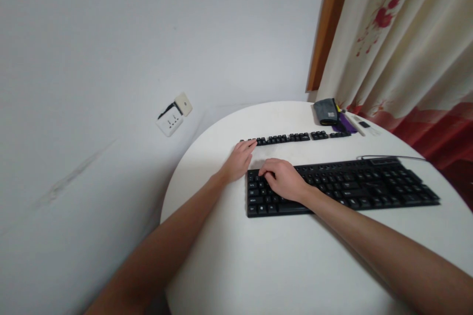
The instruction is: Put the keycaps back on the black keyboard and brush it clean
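A black keyboard [354, 189] lies on the white round table [236, 256]. My right hand [284, 179] is over its left end, fingers bent down and drawn together at the upper-left keys. Whatever they pinch, if anything, is hidden. Beyond the keyboard, a row of loose black keycaps [288, 138] runs across the table in several groups. At the left end of that row rests my left hand [239, 160], palm down with fingers stretched out, the tips touching or just above the keycaps there.
A grey cloth pouch [325, 111], a purple item [346, 123] and a pale stick-like tool [354, 123] lie at the table's far right. The keyboard's cable [397, 157] trails right. A wall socket [170, 120] is at left, a curtain [414, 49] at right.
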Demonstrator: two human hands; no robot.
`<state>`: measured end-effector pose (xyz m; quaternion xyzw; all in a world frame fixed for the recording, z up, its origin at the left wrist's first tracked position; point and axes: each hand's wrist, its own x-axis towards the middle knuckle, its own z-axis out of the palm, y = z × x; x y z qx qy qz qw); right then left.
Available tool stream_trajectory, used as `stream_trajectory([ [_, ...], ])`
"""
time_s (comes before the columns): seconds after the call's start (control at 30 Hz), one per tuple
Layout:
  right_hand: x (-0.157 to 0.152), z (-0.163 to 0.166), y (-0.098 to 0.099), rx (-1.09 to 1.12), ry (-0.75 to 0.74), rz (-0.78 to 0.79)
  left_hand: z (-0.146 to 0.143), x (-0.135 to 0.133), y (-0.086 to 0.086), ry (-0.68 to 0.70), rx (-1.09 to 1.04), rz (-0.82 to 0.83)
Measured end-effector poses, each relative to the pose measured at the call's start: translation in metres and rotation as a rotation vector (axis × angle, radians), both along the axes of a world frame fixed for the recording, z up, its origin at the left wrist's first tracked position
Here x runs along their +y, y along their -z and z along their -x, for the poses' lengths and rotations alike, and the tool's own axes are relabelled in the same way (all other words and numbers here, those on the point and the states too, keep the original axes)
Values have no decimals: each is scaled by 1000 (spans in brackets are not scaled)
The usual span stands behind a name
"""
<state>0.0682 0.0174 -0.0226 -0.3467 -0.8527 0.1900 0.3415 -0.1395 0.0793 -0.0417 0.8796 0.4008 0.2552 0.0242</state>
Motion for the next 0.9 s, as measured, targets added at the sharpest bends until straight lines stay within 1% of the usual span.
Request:
stream_trajectory([
  [0.1, 1, 0, 0, 0, 0, 3, 2, 1, 3, 26, 35, 27],
  [0.23, 1, 1, 1, 5, -5, 4, 4, 4, 4, 32, 39, 23],
  [0.43, 1, 1, 1, 16, -3, 6, 3, 2, -2, 17, 20, 12],
  [0.63, 2, 1, 0, 24, 2, 7, 6, 2, -4, 47, 22, 0],
  [0.73, 2, 1, 1, 36, 8, 5, 7, -2, -8, 87, 44, 10],
  [0.83, 2, 2, 1, 56, 21, 2, 6, -10, -16, 141, 61, 48],
  [0.9, 3, 2, 1, 68, 37, 5, 5, -15, -20, 152, 53, 62],
])
